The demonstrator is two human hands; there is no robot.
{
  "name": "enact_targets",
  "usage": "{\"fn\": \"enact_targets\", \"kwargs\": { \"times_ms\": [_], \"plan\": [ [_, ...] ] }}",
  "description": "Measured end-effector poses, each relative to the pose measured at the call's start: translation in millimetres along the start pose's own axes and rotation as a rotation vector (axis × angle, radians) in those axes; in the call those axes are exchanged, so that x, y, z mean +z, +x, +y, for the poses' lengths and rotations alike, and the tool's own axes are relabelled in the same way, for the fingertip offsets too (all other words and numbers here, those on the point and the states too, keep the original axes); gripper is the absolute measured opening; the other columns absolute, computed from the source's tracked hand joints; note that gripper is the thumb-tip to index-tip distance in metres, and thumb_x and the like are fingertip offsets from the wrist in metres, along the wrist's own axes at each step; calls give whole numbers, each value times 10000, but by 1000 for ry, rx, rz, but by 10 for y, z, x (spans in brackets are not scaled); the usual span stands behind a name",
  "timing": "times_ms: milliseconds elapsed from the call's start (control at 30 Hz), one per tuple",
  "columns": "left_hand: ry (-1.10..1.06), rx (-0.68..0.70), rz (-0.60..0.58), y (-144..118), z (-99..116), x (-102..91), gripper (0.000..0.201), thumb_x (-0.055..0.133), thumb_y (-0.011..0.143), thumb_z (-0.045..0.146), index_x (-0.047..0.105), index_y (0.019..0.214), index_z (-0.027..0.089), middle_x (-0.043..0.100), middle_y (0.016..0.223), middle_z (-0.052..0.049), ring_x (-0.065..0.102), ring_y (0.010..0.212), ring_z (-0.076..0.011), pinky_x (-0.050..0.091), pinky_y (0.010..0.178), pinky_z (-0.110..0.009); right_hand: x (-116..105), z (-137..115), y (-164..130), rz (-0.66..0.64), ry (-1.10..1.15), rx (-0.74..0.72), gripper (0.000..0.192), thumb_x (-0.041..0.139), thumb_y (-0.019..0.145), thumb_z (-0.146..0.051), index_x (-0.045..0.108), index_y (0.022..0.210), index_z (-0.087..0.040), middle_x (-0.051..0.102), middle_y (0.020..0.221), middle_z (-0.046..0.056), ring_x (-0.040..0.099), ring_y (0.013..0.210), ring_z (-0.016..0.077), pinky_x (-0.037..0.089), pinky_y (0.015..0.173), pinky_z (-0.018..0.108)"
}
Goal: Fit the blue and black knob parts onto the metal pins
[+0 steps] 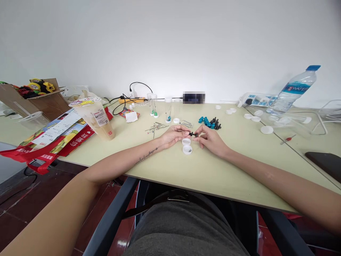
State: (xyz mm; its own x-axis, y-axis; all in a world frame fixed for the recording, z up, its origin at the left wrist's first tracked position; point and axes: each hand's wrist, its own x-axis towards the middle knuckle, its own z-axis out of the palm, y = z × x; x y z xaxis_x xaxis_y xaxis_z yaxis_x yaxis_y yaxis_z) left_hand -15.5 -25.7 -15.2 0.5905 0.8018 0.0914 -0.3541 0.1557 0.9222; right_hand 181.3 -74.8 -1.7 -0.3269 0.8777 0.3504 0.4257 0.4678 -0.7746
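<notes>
Over the pale table (239, 174), mid-frame, we see the left hand (172, 137) and right hand (211, 141), fingertips nearly together, pinching a small black part (193, 134) between them, near white caps (187, 153).

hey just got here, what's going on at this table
A person sits at the table, holding a small black part between the fingertips of the left hand and the right hand. Two round white caps lie just below the hands. Small blue pieces and black pieces lie beyond the right hand, and clear tubes stand farther back.
</notes>
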Motion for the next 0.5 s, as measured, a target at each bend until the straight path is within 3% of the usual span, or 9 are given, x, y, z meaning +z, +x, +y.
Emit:
{"fn": "enact_targets", "kwargs": {
  "times_ms": [267,400,500],
  "plan": [
    [-21,-14,-12,-7,7,14,216,752,634,129,628,808,99,658,821,-28,661,762,-131,472,865,-294,-16,-11,-12,-104,-30,13,396,375,902,-510,485,691,-194,598,631,14,534,496,124,418,540,282],
    [-47,2,13,1,0,9,194,748,630,110,626,780,96,646,816,-16,657,764,-125,468,884,-299,1,-9,-9,-8,-10,-12,251,536,833,-459,458,837,-220,577,780,-13,508,458,95,414,507,276],
    [-39,0,18,4,-3,5,191,741,638,106,627,790,97,642,819,-16,655,764,-122,463,897,-309,9,-14,-7,13,6,-17,253,591,801,-423,435,868,-234,547,866,-12,500,452,84,406,485,276]
  ]
}}
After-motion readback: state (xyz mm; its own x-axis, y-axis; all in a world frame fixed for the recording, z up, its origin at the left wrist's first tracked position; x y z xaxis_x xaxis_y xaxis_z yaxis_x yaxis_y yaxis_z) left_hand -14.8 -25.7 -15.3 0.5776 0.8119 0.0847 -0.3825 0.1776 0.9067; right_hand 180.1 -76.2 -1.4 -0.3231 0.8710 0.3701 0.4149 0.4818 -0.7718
